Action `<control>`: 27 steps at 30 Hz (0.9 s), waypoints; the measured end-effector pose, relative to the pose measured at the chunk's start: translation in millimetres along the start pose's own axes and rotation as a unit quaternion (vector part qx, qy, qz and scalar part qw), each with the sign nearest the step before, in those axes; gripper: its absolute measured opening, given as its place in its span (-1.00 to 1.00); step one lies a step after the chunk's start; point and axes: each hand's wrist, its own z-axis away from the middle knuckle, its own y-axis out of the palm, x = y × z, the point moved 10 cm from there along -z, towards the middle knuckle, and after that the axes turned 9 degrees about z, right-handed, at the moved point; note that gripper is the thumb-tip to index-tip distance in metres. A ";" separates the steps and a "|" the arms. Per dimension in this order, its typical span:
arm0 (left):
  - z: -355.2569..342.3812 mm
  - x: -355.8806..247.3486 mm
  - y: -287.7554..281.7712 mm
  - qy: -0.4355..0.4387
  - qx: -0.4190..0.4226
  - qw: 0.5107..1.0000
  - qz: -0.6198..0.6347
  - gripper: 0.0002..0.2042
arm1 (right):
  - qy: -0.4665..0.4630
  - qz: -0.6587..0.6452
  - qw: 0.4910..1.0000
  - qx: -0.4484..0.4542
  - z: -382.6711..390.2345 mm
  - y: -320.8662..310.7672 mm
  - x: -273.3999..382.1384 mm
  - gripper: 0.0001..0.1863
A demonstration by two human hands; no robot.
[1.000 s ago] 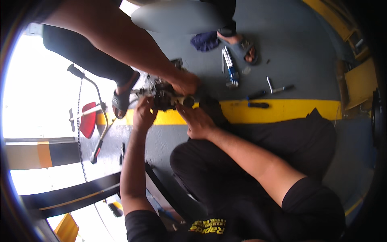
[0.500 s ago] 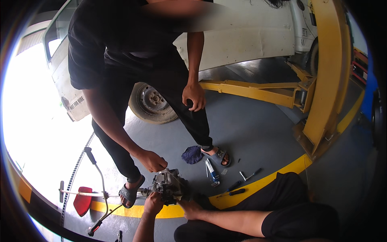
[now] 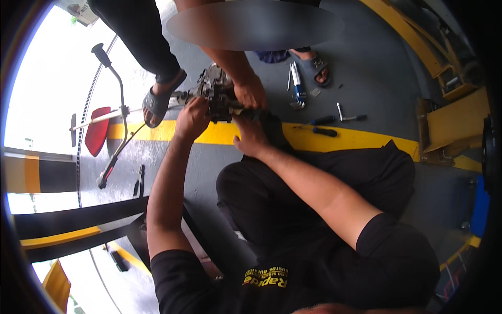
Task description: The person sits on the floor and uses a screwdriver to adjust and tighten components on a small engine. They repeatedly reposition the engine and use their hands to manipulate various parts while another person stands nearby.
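A brush cutter's engine [image 3: 220, 100] stands on the floor in front of me, dark and metallic, with its white shaft [image 3: 135, 111] running out to the left. My left hand [image 3: 193, 119] is closed at the engine's left side, its fingertips partly hidden. My right hand [image 3: 252, 137] grips the engine's near right side, its thumb apart and its other fingers partly hidden. From the far side, a co-worker's hand [image 3: 251, 93] reaches down onto the right of the engine. The co-worker's sandalled foot [image 3: 162, 99] rests over the shaft.
The cutter's handlebar [image 3: 123, 89] and red guard [image 3: 98, 131] extend left. Hex keys [image 3: 298, 86], screwdrivers [image 3: 324, 132] and a ratchet wrench [image 3: 351, 118] lie to the right. A yellow lift base [image 3: 455, 125] stands farther right. Another dark tool [image 3: 139, 180] lies near my left forearm.
My view has tipped downward, so everything sits higher. The co-worker's hand has shifted from the engine's far left to its right side. My hands stay at the engine.
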 end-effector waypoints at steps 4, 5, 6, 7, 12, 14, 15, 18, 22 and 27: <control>-4.3 2.4 3.5 -0.030 0.041 0.998 -0.022 -0.67 | 0.061 -0.004 0.996 -0.065 -12.9 -13.1 -9.8 -0.69; -4.7 1.4 3.1 -0.032 0.046 0.998 -0.027 -0.67 | 0.073 -0.005 0.995 -0.071 -14.1 -14.3 -10.8 -0.72; -6.7 -2.2 2.0 -0.020 0.040 0.999 -0.016 -0.66 | 0.067 0.021 0.992 -0.106 -16.1 -21.6 -9.0 -0.76; -6.9 -2.4 1.2 -0.022 0.042 0.999 -0.019 -0.65 | 0.060 0.024 0.991 -0.116 -16.7 -22.9 -7.1 -0.75; -7.0 2.0 2.8 -0.020 0.041 0.998 -0.038 -0.65 | 0.046 0.054 0.989 -0.133 -19.0 -20.6 -11.2 -0.72; -6.2 4.9 6.0 -0.021 0.043 0.998 -0.039 -0.63 | 0.041 0.060 0.989 -0.131 -20.7 -19.7 -12.7 -0.71; -5.7 6.0 7.6 -0.023 0.047 0.998 -0.038 -0.62 | 0.042 0.067 0.988 -0.130 -21.9 -19.7 -13.1 -0.70; -6.2 6.4 9.1 -0.021 0.047 0.998 -0.038 -0.62 | 0.048 0.090 0.991 -0.082 -27.4 -12.9 -13.6 -0.71; -6.7 4.1 6.8 -0.017 0.038 0.998 -0.045 -0.63 | 0.036 0.105 0.991 -0.072 -30.9 -10.5 -11.9 -0.73; -7.3 3.0 7.2 -0.025 0.038 0.998 -0.042 -0.64 | 0.016 0.106 0.986 -0.128 -28.3 -13.4 -11.9 -0.75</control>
